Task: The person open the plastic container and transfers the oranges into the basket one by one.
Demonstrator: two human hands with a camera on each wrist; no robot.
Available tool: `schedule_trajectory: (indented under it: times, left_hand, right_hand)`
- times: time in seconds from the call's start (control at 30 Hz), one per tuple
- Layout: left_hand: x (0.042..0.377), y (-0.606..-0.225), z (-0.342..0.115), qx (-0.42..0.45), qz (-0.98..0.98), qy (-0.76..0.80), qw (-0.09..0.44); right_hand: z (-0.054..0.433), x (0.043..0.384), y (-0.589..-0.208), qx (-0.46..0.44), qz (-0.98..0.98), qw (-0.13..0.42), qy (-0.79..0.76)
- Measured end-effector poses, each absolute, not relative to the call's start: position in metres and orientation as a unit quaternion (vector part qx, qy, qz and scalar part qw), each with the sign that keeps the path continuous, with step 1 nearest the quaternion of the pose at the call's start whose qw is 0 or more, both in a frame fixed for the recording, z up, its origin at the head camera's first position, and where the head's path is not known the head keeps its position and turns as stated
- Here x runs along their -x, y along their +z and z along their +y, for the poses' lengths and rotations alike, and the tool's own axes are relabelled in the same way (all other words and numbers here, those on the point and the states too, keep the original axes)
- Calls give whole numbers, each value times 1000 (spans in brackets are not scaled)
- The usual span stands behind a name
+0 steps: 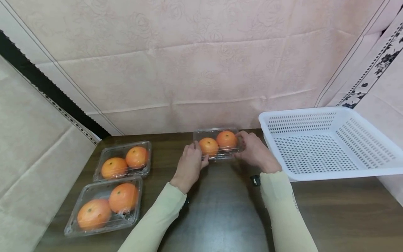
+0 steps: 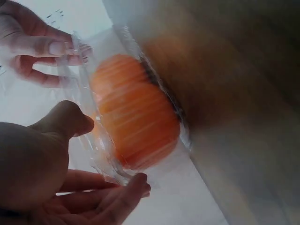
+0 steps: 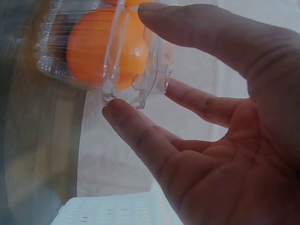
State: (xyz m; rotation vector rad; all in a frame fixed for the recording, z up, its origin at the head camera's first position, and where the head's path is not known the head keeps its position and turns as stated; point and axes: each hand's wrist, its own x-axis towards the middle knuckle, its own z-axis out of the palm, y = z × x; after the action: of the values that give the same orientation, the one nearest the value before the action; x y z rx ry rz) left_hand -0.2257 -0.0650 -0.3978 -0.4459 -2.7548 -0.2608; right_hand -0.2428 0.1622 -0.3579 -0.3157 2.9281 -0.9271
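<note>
A clear plastic clamshell box (image 1: pixel 204 134) with two oranges inside, one orange (image 1: pixel 209 147) to the left and one orange (image 1: pixel 227 139) to the right, is at the back of the table, between both hands. My left hand (image 1: pixel 188 166) grips its left end, the thumb at the front side and the fingers at the end, as the left wrist view shows. The right hand (image 1: pixel 254 149) holds the opposite end. In the right wrist view, its thumb (image 3: pixel 187 23) lies over the rim and a fingertip (image 3: pixel 117 108) touches the corner. Whether the lid is fully pressed down I cannot tell.
Two more clear boxes, a farther box (image 1: pixel 108 151) and a nearer box (image 1: pixel 82 196), stand at the left, each with two oranges. A white perforated basket (image 1: pixel 315 154) sits on the right. A cloth-covered wall (image 1: pixel 201 77) rises behind the brown table (image 1: pixel 220 210).
</note>
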Motion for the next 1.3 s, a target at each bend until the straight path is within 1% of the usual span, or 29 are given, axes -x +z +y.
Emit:
schedule_trajectory:
  times: [0.23,0.5,0.8,1.03,1.17,1.3]
  left_hand:
    - [227,-402,-62,194,-949,35,248]
    - [223,-401,-58,204,-946,57,245]
    - [223,-410,-50,181,-928,107,306]
    - [221,-413,-45,167,-921,115,332]
    - [221,-411,-47,175,-920,100,335]
    - [221,-407,-52,193,-926,49,320]
  right_hand:
    - [164,242,-354,99,951,31,-291]
    - [165,241,-352,92,953,32,-286]
    - [163,239,-349,77,954,32,-289]
    - [164,239,-349,79,953,34,-291]
    - [165,240,-350,76,955,36,-286]
    - [166,241,-350,69,956,45,-283]
